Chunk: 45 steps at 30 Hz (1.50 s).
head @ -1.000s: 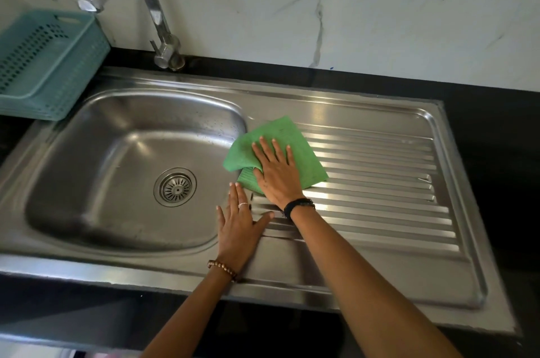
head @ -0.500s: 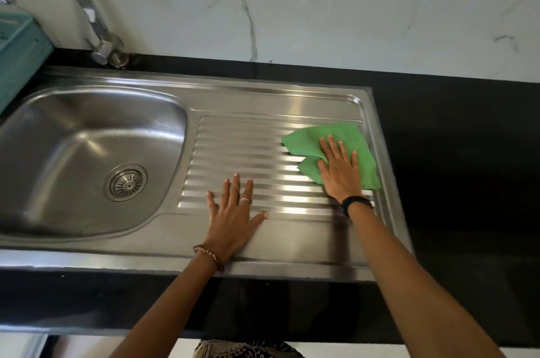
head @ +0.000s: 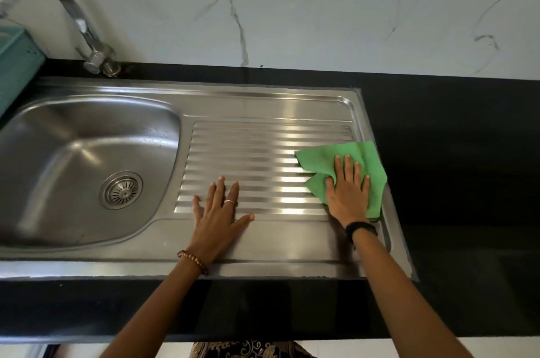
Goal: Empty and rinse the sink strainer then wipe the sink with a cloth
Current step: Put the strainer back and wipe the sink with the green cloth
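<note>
My right hand (head: 347,194), fingers spread, presses flat on the crumpled green cloth (head: 362,162) at the ribbed drainboard's (head: 257,153) right end. My left hand (head: 217,216) lies splayed on the ribs, holding nothing. The stainless steel sink basin (head: 58,153) holds only its round metal strainer (head: 121,190), seated in the drain. A teal plastic basket (head: 14,65) stands at the left edge; its contents are out of view.

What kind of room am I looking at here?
Most likely a home kitchen: a stainless sink with ribbed drainboard set in a black counter, a curved tap, and a marble-look wall behind.
</note>
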{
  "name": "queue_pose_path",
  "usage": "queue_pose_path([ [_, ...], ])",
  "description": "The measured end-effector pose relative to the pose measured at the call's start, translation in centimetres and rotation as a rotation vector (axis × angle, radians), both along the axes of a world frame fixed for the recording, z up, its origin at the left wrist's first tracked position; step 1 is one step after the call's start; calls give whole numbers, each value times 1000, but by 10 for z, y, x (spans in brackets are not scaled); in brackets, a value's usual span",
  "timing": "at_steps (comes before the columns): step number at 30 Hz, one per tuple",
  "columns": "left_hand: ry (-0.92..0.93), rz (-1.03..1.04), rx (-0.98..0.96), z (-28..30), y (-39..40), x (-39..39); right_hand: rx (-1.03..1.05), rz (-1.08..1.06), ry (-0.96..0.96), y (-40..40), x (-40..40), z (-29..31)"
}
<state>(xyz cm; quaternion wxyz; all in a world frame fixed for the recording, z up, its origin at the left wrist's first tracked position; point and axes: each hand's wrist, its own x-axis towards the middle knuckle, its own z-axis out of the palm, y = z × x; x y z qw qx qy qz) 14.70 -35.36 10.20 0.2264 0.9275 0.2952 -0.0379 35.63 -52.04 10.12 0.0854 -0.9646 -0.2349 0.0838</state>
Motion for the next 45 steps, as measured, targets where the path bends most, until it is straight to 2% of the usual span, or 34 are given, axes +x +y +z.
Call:
queue_pose_path([
  [5,17,119,-1,2,28,-22,2,-102,38,41,11,8],
  [7,30,190,-13,2,37,-31,-8,-68,23,59,-5,4],
  [19,-148,335,-147,9,60,-49,62,464,82,231,-126,-1],
  [23,-208,290,-144,11,61,-55,11,694,50,240,-143,-3],
  [27,-187,296,-87,9,54,-58,44,775,41,220,-139,-4],
  [31,-138,213,-33,9,42,-44,123,673,77,177,-113,-4],
  [38,39,-140,40,8,-13,16,55,380,26,57,-27,-1],
  [42,106,-192,-43,8,-39,31,12,213,28,2,12,3],
  [45,132,-206,-11,2,-44,26,12,148,79,-6,11,3],
])
